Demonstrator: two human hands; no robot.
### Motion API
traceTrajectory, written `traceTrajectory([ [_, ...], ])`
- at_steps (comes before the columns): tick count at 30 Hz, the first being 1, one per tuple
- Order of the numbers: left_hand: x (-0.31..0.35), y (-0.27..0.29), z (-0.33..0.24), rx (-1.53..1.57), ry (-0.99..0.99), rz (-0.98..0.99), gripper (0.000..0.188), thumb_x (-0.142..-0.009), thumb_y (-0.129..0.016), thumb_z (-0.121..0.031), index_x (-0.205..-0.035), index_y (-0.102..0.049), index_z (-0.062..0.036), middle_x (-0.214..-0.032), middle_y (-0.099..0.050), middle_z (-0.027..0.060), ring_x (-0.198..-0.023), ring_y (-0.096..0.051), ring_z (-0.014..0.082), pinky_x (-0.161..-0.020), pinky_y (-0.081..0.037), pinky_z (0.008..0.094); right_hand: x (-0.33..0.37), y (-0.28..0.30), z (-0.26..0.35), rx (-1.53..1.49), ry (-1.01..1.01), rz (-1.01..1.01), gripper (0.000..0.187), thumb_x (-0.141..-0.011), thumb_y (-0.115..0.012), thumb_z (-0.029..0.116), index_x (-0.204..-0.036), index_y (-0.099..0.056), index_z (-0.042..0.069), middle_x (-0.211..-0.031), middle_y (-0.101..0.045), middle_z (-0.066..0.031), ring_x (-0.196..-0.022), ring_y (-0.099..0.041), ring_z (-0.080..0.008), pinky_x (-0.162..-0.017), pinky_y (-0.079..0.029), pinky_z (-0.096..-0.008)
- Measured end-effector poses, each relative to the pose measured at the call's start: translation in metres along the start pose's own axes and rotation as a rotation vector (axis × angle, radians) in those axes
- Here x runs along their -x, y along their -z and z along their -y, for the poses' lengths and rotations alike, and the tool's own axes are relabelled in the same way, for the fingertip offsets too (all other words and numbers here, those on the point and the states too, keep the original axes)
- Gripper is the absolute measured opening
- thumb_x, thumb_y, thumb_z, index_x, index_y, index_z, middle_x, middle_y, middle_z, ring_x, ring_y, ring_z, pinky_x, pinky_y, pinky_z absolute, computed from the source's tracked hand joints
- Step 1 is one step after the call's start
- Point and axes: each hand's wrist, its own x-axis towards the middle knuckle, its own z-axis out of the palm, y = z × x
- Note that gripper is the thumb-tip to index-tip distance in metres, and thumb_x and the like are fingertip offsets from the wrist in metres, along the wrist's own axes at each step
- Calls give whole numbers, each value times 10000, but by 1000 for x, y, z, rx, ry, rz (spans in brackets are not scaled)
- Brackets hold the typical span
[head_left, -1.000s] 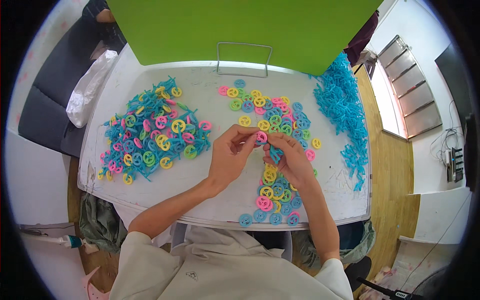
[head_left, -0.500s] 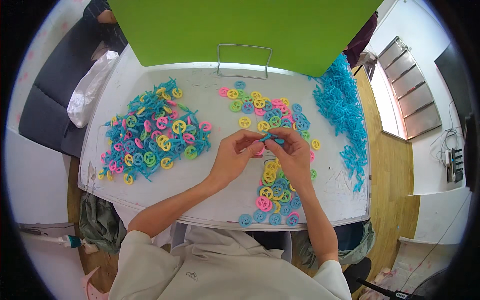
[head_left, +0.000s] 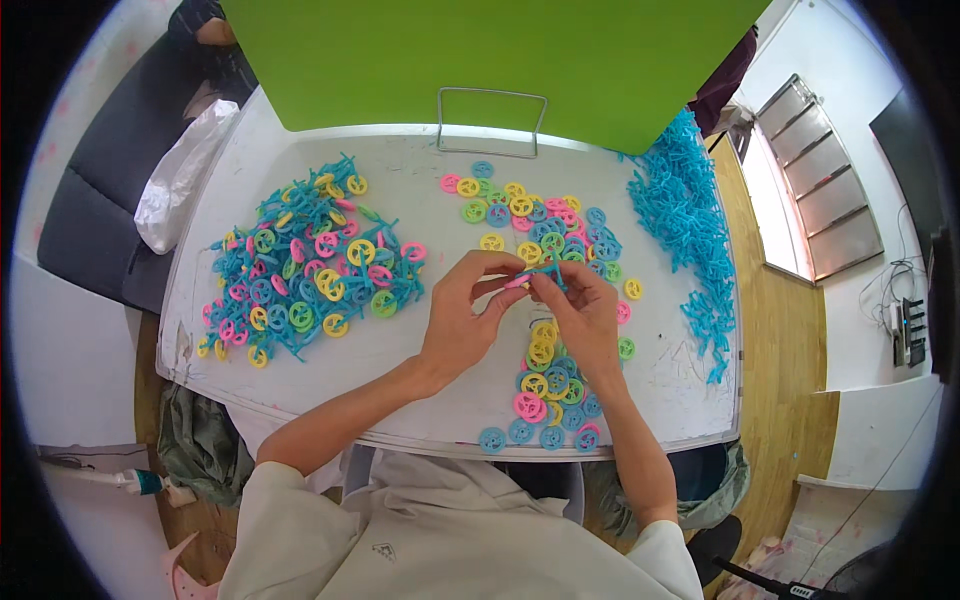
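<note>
Pink wheel (head_left: pixel 517 282) and blue stem (head_left: pixel 546 268) meet above the table (head_left: pixel 470 400).
Left hand (head_left: pixel 463 315) pinches the wheel, right hand (head_left: pixel 584 318) the stem, fingertips closed; whether these two are joined, I cannot tell. Joined pieces (head_left: pixel 310 270) heap at left; loose wheels (head_left: pixel 541 350), near and far, and loose stems (head_left: pixel 685 220), far right, remain.

A pink wheel (head_left: pixel 517 281), tilted nearly edge-on, sits against a blue branched piece (head_left: pixel 549 268).
</note>
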Motion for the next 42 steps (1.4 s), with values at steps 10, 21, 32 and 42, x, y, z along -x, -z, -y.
traceTrajectory([
  [10, -1, 6, -8, -75, 116, 31, 142, -913, -593, -30, -1049, -617, 5, -1002, -644, 86, -882, -641, 143, -817, -528, 281, -2, 0, 8, 0, -27, -6, 412, -881, -655, 56, -1261, -503, 8, -929, -654, -89, -796, -655, -119, -684, -521, -221],
  [21, -7, 10, 0, -2, 63, 13, 183, -935, -578, -70, -1096, -621, 4, -1052, -626, 85, -835, -631, 131, -688, -552, 267, 2, -2, 13, 347, 177, -17, 242, -810, -716, 31, -1039, -638, 39, -1027, -619, -63, -695, -598, -78, -608, -488, -201],
  [32, -2, 8, 5, -214, -17, 45, 166, -907, -606, -56, -1062, -650, -21, -958, -679, 65, -843, -647, 136, -724, -522, 276, 2, 3, 15, 535, 188, 26, 141, -775, -733, 73, -902, -681, 42, -890, -685, -69, -662, -658, -166, -605, -510, -285],
  [42, -9, 11, 6, 93, 276, 39, 197, -934, -585, -93, -1097, -625, 11, -1018, -664, 93, -905, -644, 136, -789, -564, 288, 0, 5, 14, 661, 381, 34, 131, -772, -724, 18, -894, -679, 23, -896, -695, -85, -815, -674, -212, -683, -513, -299],
])
